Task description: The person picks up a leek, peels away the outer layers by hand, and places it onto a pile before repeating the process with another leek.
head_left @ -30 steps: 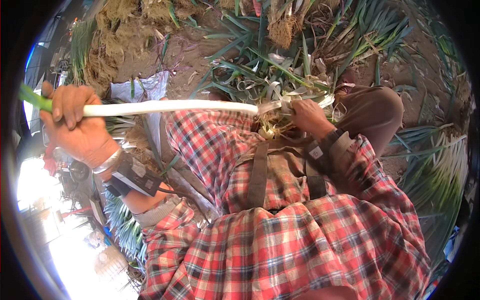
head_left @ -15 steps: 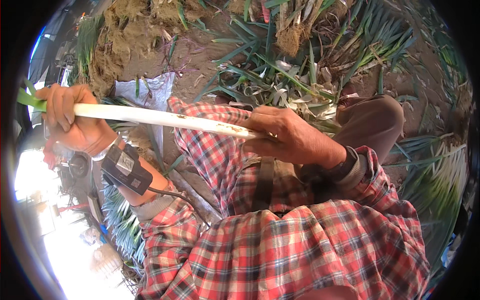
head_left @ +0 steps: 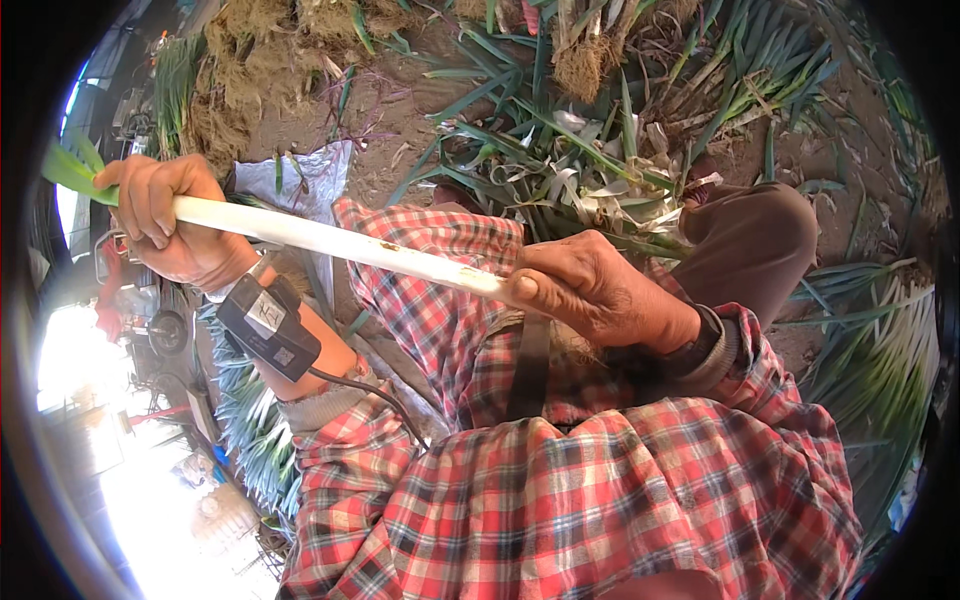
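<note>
A long green onion point(head_left: 330, 238) stretches across in front of me, its white shaft tilted down to the right. My left hand point(head_left: 172, 215) is wrapped round it near the green leaves point(head_left: 75, 172), which stick out past the fist. Brown spots mark the shaft toward its right end. There my right hand point(head_left: 600, 290) pinches the root end, thumb on the near side; the very tip is hidden by the fingers. A black box with a cable point(head_left: 268, 328) is strapped to my left wrist.
Peeled leaves and husks point(head_left: 590, 190) lie heaped on the soil ahead. Rooty onion bundles point(head_left: 585, 70) stand at the far side. White-stemmed onions point(head_left: 890, 350) are piled at the right, and more leafy ones point(head_left: 250, 420) at the left. A silvery sheet point(head_left: 315, 180) lies near my left knee.
Both hands have shifted slightly right, the right one also lower. The onion now slopes more steeply. The right thumb has come round to show on the near side of the root end.
</note>
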A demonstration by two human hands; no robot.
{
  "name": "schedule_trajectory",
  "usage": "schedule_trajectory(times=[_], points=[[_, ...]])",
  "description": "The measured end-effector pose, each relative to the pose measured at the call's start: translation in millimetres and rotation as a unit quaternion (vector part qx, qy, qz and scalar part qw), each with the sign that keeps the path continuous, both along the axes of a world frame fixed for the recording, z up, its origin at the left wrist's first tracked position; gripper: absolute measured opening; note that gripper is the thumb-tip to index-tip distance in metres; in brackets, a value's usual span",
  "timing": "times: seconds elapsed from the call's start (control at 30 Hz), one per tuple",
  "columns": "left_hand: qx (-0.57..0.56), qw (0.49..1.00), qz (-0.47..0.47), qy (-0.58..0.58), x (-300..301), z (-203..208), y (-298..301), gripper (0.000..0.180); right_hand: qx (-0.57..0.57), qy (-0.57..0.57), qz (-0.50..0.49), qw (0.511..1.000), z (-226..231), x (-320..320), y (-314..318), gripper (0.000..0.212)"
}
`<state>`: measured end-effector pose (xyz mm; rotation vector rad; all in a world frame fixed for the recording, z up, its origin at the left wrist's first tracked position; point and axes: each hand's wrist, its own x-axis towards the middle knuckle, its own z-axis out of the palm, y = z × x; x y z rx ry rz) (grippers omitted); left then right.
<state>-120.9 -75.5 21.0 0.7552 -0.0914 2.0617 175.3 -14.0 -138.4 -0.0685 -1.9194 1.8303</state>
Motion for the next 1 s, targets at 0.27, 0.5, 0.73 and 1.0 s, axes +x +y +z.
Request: schedule_trajectory(times=[0.27,0.5,0.73,1.0], points=[[-0.04,0.999,-0.015,-0.025,5.5,-15.6,7.4,0.015,-0.071,-0.035,0.073,0.994,-2.2,13.5,7.1,0.04],[-0.044,0.998,0.027,0.02,-0.1,-3.1,-13.6,0.015,-0.05,-0.145,-0.04,0.987,-29.2,4.9,3.3,0.037],[-0.039,0.992,0.098,0.074,-49.0,9.4,-23.9,0.014,0.236,-0.535,-0.207,0.784,-147.3,54.5,74.2,0.028],[-0.159,0.953,0.245,0.082,-87.6,10.0,-70.6,0.022,0.075,-0.034,-0.074,0.994,-4.2,-56.4,43.5,0.059]])
